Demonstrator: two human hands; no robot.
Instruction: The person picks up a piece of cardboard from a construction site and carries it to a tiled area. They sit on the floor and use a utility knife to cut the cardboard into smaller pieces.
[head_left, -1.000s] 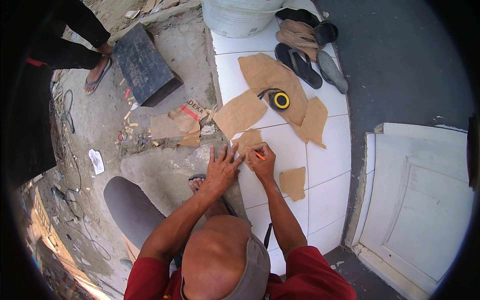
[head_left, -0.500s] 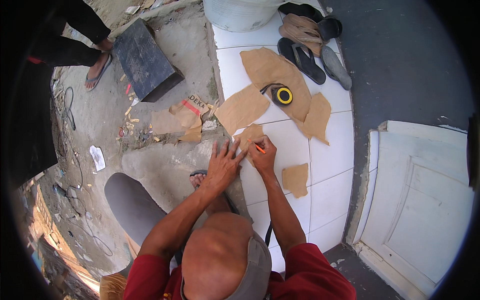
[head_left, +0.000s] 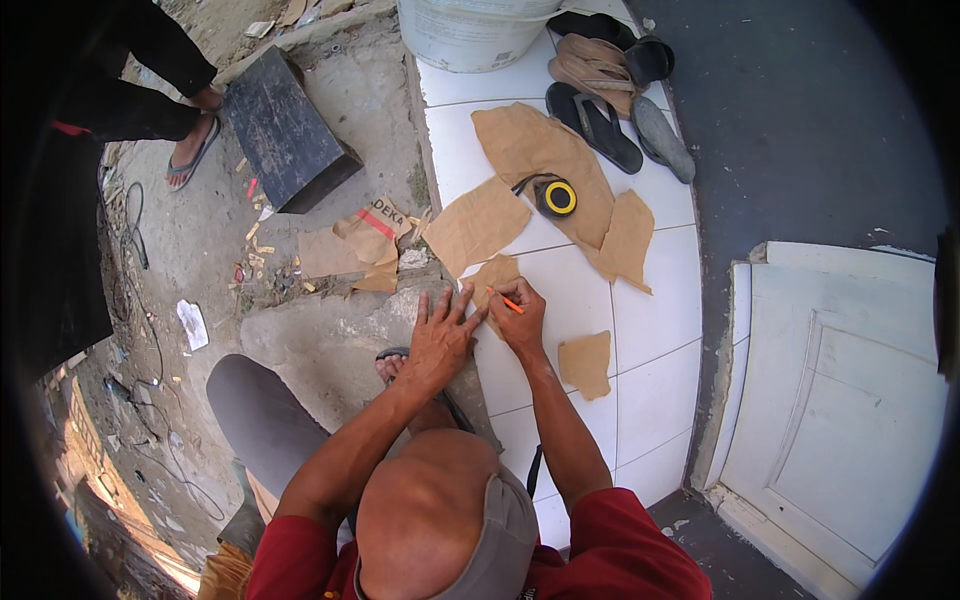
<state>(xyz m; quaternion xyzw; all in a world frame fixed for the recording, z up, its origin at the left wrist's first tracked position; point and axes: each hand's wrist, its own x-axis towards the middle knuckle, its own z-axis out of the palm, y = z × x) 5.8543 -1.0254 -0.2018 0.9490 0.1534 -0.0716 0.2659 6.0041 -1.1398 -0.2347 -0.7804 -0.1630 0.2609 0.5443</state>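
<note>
pinching orange pencil [head_left: 513, 306], right hand [head_left: 523, 325] with brown paper [head_left: 495, 271] beneath, left hand [head_left: 441, 340] spread

- We spread our left hand [head_left: 438, 340] at the left edge of the white tiled floor [head_left: 572, 290], its fingertips by a small brown paper piece [head_left: 497, 270].
- With our right hand's fingers we hold an orange pencil [head_left: 513, 305] over that piece.
- We see a loose brown scrap [head_left: 585, 364] nearer the floor's right edge.
- Toward the far edge, we see a black device with a yellow ring [head_left: 543, 190] on a large brown sheet [head_left: 520, 135].
</note>
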